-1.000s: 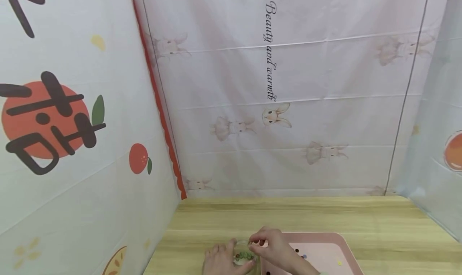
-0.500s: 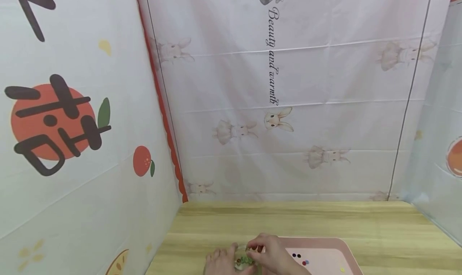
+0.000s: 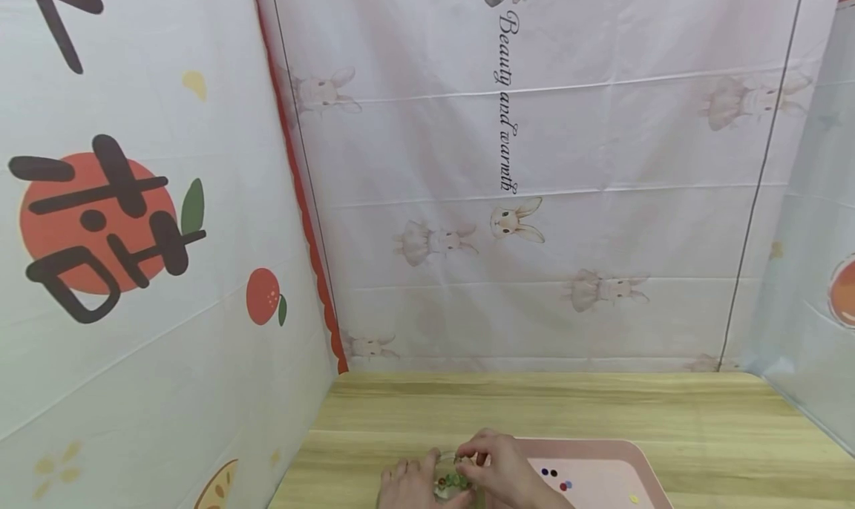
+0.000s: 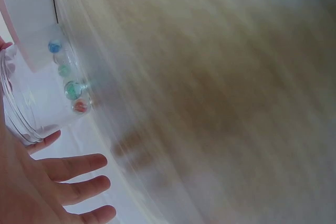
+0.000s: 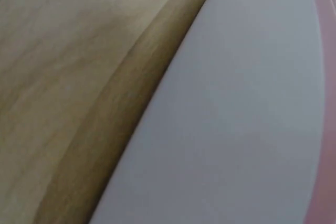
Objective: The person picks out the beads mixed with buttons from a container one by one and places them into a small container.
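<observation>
A clear jar [image 4: 39, 95] with several green, blue and orange glass marbles [image 4: 73, 90] at its bottom stands on the table. My left hand [image 3: 409, 485] grips it near the mouth with thumb and forefinger, while the other fingers [image 4: 84, 186] stretch out past the jar in the left wrist view. Over the right side of the jar's mouth, my right hand [image 3: 499, 468] brings thumb and fingertips together. They pinch something small and dark, too small to make out. The right wrist view shows little of that hand.
Right of the jar lies a pink tray [image 3: 617, 457], its pale outer wall [image 5: 226, 103] filling much of the right wrist view. Small dark, red and blue pieces [image 3: 564, 486] and a yellow piece [image 3: 634, 499] lie in it. Printed cloths [image 3: 574, 145] enclose the wooden table [image 3: 561, 401].
The head view has shifted slightly since a second ago. My left hand keeps its hold on the jar. The right hand stays at the mouth, its fingertips a little more drawn together.
</observation>
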The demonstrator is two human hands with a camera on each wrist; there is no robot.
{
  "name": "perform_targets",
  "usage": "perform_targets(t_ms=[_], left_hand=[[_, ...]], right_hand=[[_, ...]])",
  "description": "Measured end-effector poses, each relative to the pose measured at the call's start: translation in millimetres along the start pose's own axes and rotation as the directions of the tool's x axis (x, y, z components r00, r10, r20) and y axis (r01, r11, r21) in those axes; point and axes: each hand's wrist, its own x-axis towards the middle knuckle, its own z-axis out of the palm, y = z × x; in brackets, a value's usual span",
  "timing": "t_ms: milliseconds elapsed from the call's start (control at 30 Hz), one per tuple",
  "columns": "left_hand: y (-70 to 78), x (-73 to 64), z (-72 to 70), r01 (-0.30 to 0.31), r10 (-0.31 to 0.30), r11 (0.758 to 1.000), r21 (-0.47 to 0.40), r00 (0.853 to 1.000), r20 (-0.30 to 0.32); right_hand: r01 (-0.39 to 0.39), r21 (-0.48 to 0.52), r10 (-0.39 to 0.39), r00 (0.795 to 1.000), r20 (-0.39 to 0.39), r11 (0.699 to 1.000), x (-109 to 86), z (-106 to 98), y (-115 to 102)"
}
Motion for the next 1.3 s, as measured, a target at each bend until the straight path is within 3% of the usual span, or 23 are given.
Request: perform_targets(t_ms=[167, 467, 733, 1000, 1167, 1300], left_hand=[[-1.0, 1.6, 0.3, -0.003, 0.003, 1.000, -0.012, 0.999, 0.034], [0.9, -0.3, -0.9, -0.006, 0.006, 1.000, -0.027, 1.000, 0.008], [1.5, -1.6, -1.3, -0.033, 0.033, 0.999, -0.043, 0.999, -0.012], [0.8, -2.5, 0.5, -0.030, 0.029, 0.999, -0.045, 1.000, -0.011], [-1.0, -2.2, 0.6, -0.041, 0.040, 0.998, -0.041, 0.999, -0.005], [-1.4, -3.6, 0.4, -0.052, 0.051, 0.998, -0.044, 0.998, -0.020]], right_hand=[[0.042, -0.022, -0.042, 0.999, -0.022, 0.999, -2.1, 2.2, 0.0], [-0.045, 0.009, 0.044, 0.999, 0.030, 0.999, -3.1, 0.6, 0.3], [-0.020, -0.003, 0.020, 0.999, 0.033, 1.000, -6.5, -1.3, 1.6], [-0.058, 0.023, 0.057, 0.997, 0.042, 0.998, -16.5, -9.1, 0.8], [-0.020, -0.045, 0.021, 0.999, 0.029, 0.999, -23.3, -15.9, 3.1], [0.079, -0.052, -0.076, 0.996, 0.054, 0.996, -29.1, -24.3, 3.8]])
